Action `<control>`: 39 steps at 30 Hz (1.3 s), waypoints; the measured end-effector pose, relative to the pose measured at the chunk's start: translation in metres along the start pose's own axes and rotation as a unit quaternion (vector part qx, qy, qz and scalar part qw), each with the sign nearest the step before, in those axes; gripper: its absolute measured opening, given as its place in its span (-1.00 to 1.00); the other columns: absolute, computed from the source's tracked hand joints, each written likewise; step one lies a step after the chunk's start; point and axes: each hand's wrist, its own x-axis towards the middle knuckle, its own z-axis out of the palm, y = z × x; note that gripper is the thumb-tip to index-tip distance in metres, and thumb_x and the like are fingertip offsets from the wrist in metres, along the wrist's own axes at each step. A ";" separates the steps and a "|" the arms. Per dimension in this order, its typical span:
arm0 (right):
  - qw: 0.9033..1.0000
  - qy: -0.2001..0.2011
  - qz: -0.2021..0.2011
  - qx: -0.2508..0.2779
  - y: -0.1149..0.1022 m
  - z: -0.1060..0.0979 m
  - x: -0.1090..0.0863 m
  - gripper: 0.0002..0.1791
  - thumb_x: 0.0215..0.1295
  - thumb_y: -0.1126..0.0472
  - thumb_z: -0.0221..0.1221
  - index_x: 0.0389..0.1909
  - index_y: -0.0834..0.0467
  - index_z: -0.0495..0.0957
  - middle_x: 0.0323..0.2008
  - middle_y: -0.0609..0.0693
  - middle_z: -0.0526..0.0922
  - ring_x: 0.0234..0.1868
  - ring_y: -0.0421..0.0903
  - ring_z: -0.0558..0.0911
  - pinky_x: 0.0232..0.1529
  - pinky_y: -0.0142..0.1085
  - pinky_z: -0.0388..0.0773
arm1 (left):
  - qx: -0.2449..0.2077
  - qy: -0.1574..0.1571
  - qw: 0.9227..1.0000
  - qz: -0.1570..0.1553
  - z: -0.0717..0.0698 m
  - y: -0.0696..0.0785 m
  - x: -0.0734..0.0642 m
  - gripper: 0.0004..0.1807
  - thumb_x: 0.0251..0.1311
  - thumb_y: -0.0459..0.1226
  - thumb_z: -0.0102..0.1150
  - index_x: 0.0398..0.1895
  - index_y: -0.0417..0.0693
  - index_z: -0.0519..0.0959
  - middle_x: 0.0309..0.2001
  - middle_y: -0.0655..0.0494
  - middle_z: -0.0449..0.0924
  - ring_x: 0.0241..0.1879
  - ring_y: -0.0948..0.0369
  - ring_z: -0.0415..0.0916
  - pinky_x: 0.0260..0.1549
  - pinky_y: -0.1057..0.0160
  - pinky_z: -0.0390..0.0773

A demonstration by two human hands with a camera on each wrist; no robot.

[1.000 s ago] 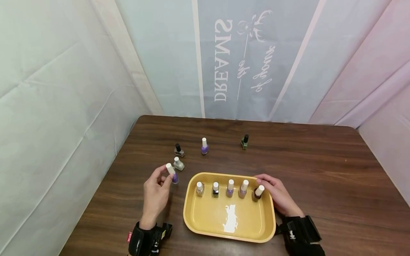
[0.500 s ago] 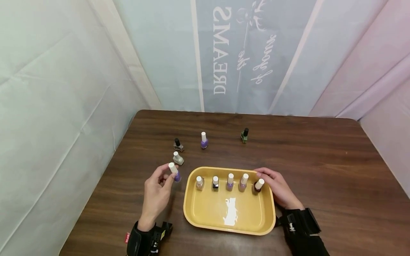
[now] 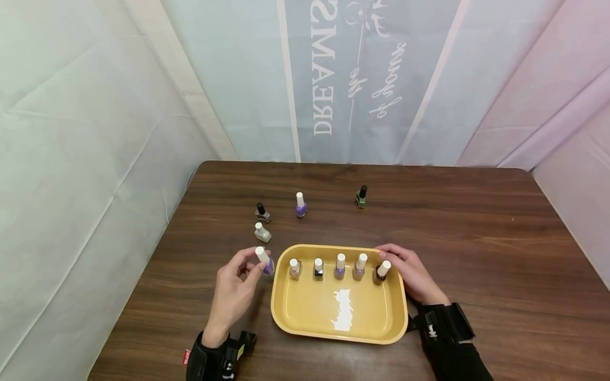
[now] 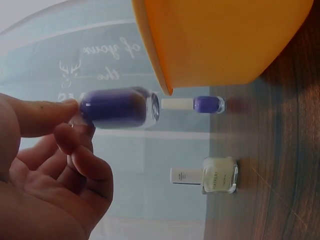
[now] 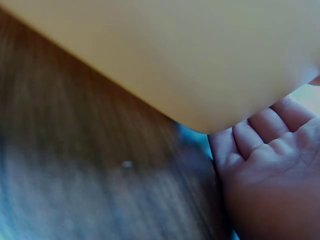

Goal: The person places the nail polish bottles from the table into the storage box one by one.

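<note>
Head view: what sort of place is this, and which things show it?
Probably a makeshift curtained booth: printed cloth hangs beyond the wooden table, and pale sheets hang along both sides.

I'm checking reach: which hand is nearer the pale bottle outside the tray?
Left. The left hand, pinching a purple bottle, is close in front of the pale bottle; the right hand is farther off, at the far right corner of the tray.

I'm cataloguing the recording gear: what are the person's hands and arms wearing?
The left hand and right hand are bare. The left wrist gear is black, with a red tag and a yellow patch; the right wrist gear is black, with a white marking, and a black sleeve shows behind it.
</note>
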 end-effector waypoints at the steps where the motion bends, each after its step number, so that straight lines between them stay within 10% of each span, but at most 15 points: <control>1: 1.000 0.000 0.000 0.002 0.000 0.000 0.000 -0.62 0.44 0.05 0.05 0.04 0.27 0.51 -0.17 -0.06 0.64 -0.21 -0.17 0.70 -0.23 -0.24 0.68 | -0.001 -0.005 1.000 0.005 0.000 0.000 0.000 -0.72 0.17 -0.45 0.24 -0.03 -0.12 0.61 -0.15 -0.05 0.72 -0.52 0.34 0.41 -0.61 0.41 0.39; 39: 1.000 -0.004 -0.002 0.009 0.002 -0.002 0.002 -0.65 0.44 0.05 0.05 0.02 0.23 0.53 -0.18 -0.09 0.65 -0.22 -0.19 0.69 -0.25 -0.26 0.68 | 0.031 -0.157 0.986 0.041 0.008 -0.004 -0.015 -0.78 0.12 -0.36 0.32 -0.17 0.03 0.62 -0.60 0.30 0.29 -0.59 0.48 0.21 -0.64 0.48 0.27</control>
